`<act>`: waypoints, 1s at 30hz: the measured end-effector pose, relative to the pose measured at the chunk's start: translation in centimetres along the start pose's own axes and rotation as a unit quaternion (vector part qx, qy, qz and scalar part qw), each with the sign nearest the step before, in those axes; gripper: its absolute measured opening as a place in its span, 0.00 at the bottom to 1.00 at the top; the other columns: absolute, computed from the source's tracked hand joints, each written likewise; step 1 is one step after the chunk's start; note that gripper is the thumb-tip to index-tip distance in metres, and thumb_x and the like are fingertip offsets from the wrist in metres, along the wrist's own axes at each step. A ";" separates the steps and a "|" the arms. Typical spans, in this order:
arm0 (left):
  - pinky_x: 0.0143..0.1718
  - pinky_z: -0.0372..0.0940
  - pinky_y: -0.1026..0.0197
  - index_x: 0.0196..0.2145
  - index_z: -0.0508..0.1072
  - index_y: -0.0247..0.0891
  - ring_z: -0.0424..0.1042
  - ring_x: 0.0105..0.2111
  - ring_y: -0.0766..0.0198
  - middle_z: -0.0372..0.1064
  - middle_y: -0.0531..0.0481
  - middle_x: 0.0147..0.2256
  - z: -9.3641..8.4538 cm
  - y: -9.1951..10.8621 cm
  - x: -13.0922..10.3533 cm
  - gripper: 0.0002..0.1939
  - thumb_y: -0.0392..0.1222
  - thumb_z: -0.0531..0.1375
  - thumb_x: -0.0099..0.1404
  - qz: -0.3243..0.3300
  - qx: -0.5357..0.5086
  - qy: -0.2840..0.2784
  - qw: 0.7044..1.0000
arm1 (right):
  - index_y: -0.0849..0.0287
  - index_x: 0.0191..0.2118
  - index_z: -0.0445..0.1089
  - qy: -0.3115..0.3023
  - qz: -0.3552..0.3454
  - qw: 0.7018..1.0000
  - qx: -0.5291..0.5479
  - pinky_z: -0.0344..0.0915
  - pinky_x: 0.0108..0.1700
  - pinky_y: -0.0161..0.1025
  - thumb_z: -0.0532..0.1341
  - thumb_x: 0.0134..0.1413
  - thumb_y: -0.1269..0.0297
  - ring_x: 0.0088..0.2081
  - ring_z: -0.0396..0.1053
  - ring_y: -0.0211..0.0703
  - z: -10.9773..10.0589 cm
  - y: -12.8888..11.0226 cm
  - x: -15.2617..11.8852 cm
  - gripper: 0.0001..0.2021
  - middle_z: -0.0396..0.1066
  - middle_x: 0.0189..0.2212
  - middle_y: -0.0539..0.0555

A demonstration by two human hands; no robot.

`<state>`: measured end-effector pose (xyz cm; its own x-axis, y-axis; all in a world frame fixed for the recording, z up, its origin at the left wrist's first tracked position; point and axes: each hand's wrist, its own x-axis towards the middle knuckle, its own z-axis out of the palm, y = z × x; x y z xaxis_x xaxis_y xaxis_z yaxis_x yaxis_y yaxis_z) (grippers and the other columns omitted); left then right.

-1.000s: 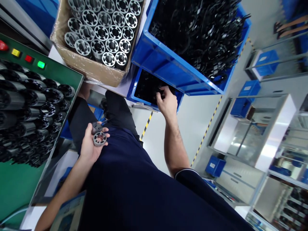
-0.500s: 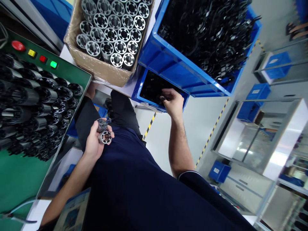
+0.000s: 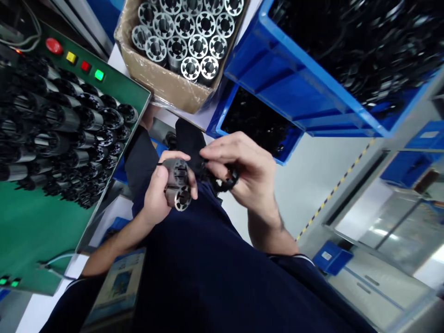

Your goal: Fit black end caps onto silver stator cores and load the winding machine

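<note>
Plainly, the pair of cylinders point(image 3: 170, 170) is in the left grip point(image 3: 156, 196), thumb and fingers wrapped around both, above the dark blue shirt point(image 3: 194, 259). They lie side by side and touching, with their ends turned toward the other hand. The upper one has a dull grey wall and a dark grey end face cut by slots. The lower one looks like bare metal: its end is a bright ring, with teeth pointing inward around a hollow middle. A thin dark strip sticks out beside the thumb.

The right grip point(image 3: 251, 171) is near but apart from them, its fingers curled tight on a black ring piece point(image 3: 227, 184), curved, slightly glossy and notched along the edge. More black shows at the fingertips, too blurred to tell its shape.

Beyond this hand, a small blue bin point(image 3: 290, 153) holds a dark jumble, and a large blue bin point(image 3: 294, 83) beside it is heaped with shiny black parts. A cardboard box point(image 3: 166, 88) carries upright metal tubes point(image 3: 198, 46) with toothed ring ends. To the left, dark-ended cores point(image 3: 65, 118) lie in rows on the green surface point(image 3: 45, 231), near pliers point(image 3: 52, 267).
</note>
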<state>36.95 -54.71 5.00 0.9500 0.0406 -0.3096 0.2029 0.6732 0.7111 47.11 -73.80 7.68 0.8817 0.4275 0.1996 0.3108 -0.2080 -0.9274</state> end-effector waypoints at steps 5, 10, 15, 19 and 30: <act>0.39 0.87 0.46 0.65 0.81 0.48 0.89 0.42 0.46 0.81 0.45 0.41 1.0 1.6 -1.4 0.29 0.73 0.65 0.85 0.020 0.053 0.037 0.998 | 0.46 0.53 0.91 -0.008 -0.009 1.000 0.013 0.89 0.47 0.46 0.74 0.82 0.63 0.42 0.88 0.48 2.1 -3.6 0.3 0.06 0.90 0.44 0.52; 0.47 0.87 0.44 0.65 0.83 0.49 0.89 0.51 0.43 0.82 0.41 0.49 0.4 2.3 -1.2 0.28 0.71 0.67 0.84 0.083 0.155 0.055 0.983 | 0.43 0.65 0.90 -0.104 -0.006 0.994 0.045 0.92 0.45 0.46 0.79 0.78 0.54 0.48 0.90 0.51 1.4 -3.7 0.2 0.16 0.90 0.60 0.56; 0.58 0.85 0.45 0.63 0.85 0.45 0.87 0.54 0.46 0.83 0.40 0.56 -0.6 2.4 -0.3 0.24 0.65 0.64 0.89 0.181 0.223 0.031 0.957 | 0.40 0.74 0.86 -0.079 -0.019 0.994 0.076 0.90 0.40 0.42 0.83 0.74 0.58 0.44 0.87 0.46 1.5 -3.4 -0.3 0.27 0.88 0.60 0.56; 0.56 0.84 0.49 0.69 0.84 0.44 0.86 0.54 0.51 0.83 0.40 0.61 -1.2 1.8 -0.4 0.25 0.61 0.60 0.91 0.193 0.212 -0.028 0.957 | 0.38 0.73 0.87 -0.074 -0.003 0.995 0.067 0.90 0.40 0.46 0.84 0.71 0.58 0.42 0.87 0.49 1.7 -3.8 -0.7 0.28 0.89 0.56 0.56; 0.40 0.84 0.54 0.75 0.78 0.49 0.87 0.38 0.54 0.82 0.47 0.40 -1.4 2.2 -1.0 0.27 0.64 0.58 0.92 0.105 0.151 -0.082 0.980 | 0.41 0.70 0.88 -0.053 -0.023 0.997 0.043 0.87 0.48 0.53 0.86 0.69 0.54 0.46 0.85 0.52 3.0 -2.3 -1.3 0.27 0.88 0.49 0.55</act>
<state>36.14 -52.18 5.97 0.9986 0.0186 -0.0493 0.0373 0.4126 0.9101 44.17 -71.29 8.58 0.8236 0.5257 0.2128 0.3149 -0.1118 -0.9425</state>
